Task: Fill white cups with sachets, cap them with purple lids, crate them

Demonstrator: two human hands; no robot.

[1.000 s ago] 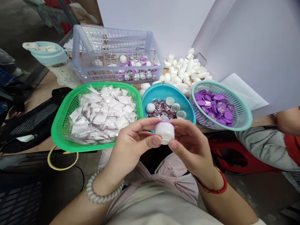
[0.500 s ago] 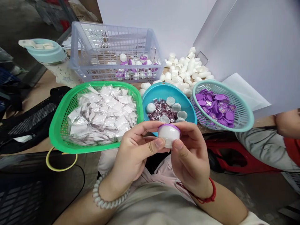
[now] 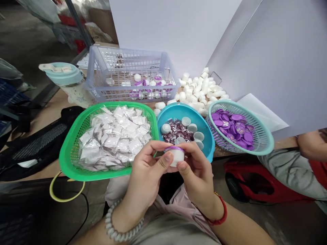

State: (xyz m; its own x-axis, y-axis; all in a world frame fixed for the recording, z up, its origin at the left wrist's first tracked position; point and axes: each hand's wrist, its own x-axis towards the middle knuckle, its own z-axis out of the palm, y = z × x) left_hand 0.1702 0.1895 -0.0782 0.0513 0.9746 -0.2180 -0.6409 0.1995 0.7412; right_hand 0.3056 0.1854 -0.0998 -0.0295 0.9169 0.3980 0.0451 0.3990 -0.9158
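Note:
Between both hands is a small white container (image 3: 177,157) with a purple lid (image 3: 174,148) on top. My left hand (image 3: 150,170) pinches its left side, with the thumb on the front. On the other side my right hand (image 3: 196,172) grips it with thumb and fingers. Just beyond them lies a blue bowl (image 3: 211,144) with dark red packets (image 3: 176,131) and several small cups. A green basket (image 3: 63,149) full of white packets (image 3: 119,136) stands to the left. Purple discs (image 3: 233,127) fill part of a light teal basket (image 3: 267,143) on the right.
Behind stands a clear plastic crate (image 3: 133,93) with purple-and-white containers. White pieces (image 3: 201,88) are piled beside it. A lidded tumbler (image 3: 76,90) and a black mesh bag (image 3: 48,139) are at the left. Another person's arm (image 3: 313,144) shows at the far right.
The camera view has shifted, so the baskets and bowl appear lower. Both hands, still holding the lidded container, appear slightly lower and further left.

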